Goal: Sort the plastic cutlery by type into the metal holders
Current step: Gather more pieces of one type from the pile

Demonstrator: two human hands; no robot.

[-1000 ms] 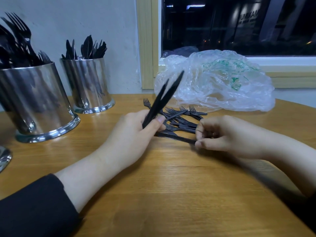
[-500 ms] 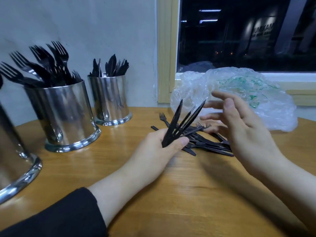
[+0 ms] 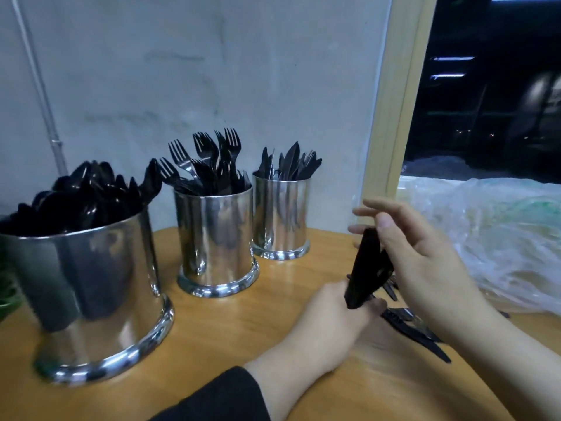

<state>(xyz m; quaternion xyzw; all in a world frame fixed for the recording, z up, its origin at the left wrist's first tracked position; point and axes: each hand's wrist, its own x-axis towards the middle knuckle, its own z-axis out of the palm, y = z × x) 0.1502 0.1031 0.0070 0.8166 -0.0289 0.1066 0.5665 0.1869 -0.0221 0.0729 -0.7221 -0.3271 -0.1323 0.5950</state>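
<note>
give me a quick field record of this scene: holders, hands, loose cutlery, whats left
left hand: grips a bundle of black cutlery, pointing up
right hand: fingers spread, touching the bundle's top
spoon holder: nearest, far left, full
fork holder: middle, tines up
knife holder: farthest, by the wall
loose cutlery: on the table under the right hand
plastic bag: crumpled, at right by the window
left to do: bundle and loose pieces not yet in holders
</note>
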